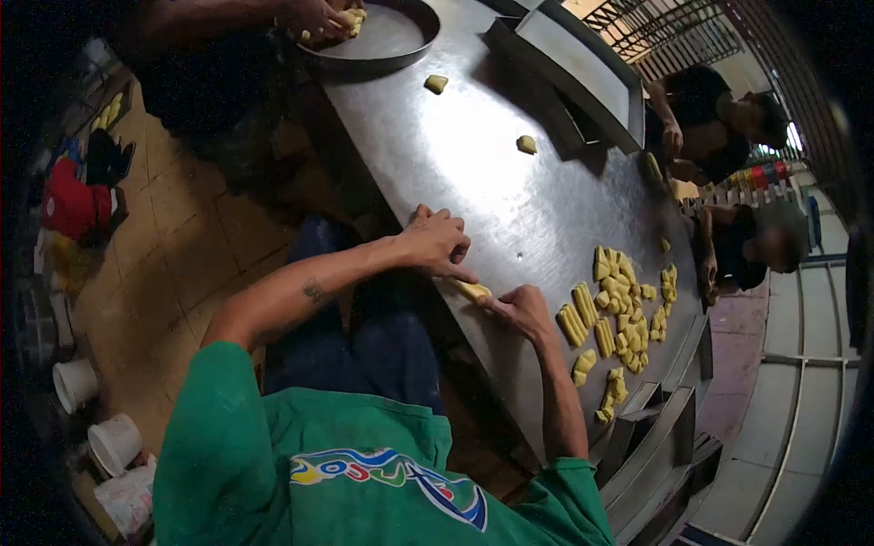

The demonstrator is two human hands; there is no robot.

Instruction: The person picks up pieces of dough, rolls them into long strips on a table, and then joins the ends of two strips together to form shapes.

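Observation:
A short yellow roll of dough (472, 291) lies at the near edge of the steel table, between my two hands. My left hand (437, 241) has its fingers curled and a digit stretched down onto the upper left end of the roll. At the other end, the fingertips of my right hand (525, 313) pinch the dough. To the right lies a spread of cut yellow dough pieces (626, 309), with several longer dough sticks (574, 320) laid side by side among them.
Two single dough lumps (436, 84) (526, 144) sit farther up the steel table (410, 155). A round pan (387, 59) stands at top left under another person's hands (323, 18). Metal trays (583, 64) (651, 446) lie at the far side and lower right. Two people work opposite.

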